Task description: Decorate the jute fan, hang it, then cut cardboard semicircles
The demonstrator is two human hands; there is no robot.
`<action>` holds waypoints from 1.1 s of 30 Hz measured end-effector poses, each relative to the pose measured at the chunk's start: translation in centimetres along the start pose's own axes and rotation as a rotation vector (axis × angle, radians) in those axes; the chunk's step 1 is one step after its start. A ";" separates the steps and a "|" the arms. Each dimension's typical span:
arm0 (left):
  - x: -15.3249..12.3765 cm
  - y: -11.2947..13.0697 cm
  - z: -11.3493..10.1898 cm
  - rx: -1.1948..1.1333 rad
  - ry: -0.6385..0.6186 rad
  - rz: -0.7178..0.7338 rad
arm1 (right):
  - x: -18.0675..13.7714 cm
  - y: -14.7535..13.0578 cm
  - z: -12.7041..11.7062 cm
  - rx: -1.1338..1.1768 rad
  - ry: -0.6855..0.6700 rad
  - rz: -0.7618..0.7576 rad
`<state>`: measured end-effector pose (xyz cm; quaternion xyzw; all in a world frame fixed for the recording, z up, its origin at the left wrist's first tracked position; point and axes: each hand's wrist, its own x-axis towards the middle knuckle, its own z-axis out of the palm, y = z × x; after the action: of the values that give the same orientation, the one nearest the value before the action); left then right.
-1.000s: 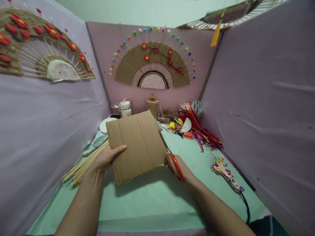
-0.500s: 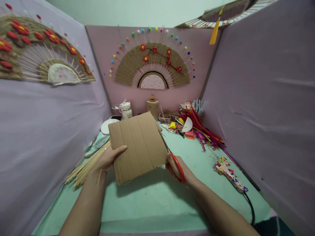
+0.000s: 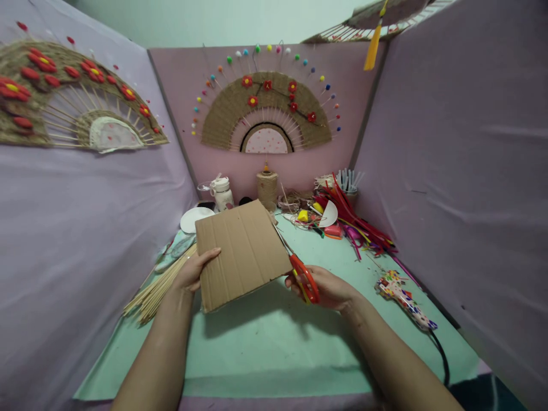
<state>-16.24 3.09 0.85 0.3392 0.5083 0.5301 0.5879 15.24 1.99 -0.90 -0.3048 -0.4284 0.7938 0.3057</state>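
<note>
My left hand [image 3: 197,269] grips the left edge of a brown cardboard piece [image 3: 242,251], thumb on its face and the other fingers hidden behind. The cardboard is held tilted above the green tabletop. In my right hand [image 3: 327,287] are red-handled scissors [image 3: 305,278], with fingers through the loops. Their blades lie along the cardboard's right edge, pointing up and away from me. Part of the blades is hidden by the cardboard. A bit of yellow shows on the scissors' inner handle.
Thin bamboo sticks [image 3: 160,285] lie at left beside a white disc [image 3: 196,219]. A twine spool [image 3: 268,189] and white bottle [image 3: 222,194] stand at the back. Red pipe cleaners [image 3: 363,222] and a glue gun [image 3: 406,302] are on the right. Woven fans [image 3: 222,117] hang on the walls.
The scissors' handles have swung up and shifted slightly left along the cardboard's edge, and their blades show more. The cardboard is still in my left hand, slightly lower on its left.
</note>
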 end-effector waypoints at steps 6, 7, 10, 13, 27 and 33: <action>-0.3 0.3 0.2 0.037 -0.021 0.026 | 0.7 0.8 -0.2 -0.108 0.062 -0.023; -0.4 0.3 0.1 0.049 -0.031 0.031 | 0.7 0.9 -0.2 -0.139 0.072 -0.027; -0.6 0.6 -0.1 0.095 -0.037 0.041 | 0.9 1.2 0.1 -0.249 0.106 -0.011; -0.7 0.6 -0.3 0.116 -0.050 0.045 | 1.1 1.3 0.1 -0.277 0.131 -0.010; -0.6 -0.2 -0.1 0.168 -0.098 0.037 | 1.7 2.6 -0.1 -0.377 0.251 -0.122; -0.6 -0.3 0.2 0.165 -0.097 0.032 | 1.8 2.5 0.3 -0.390 0.312 -0.159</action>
<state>-15.93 2.45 0.72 0.4199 0.5156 0.4785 0.5735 13.35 2.02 -3.36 -0.4418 -0.5438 0.6131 0.3650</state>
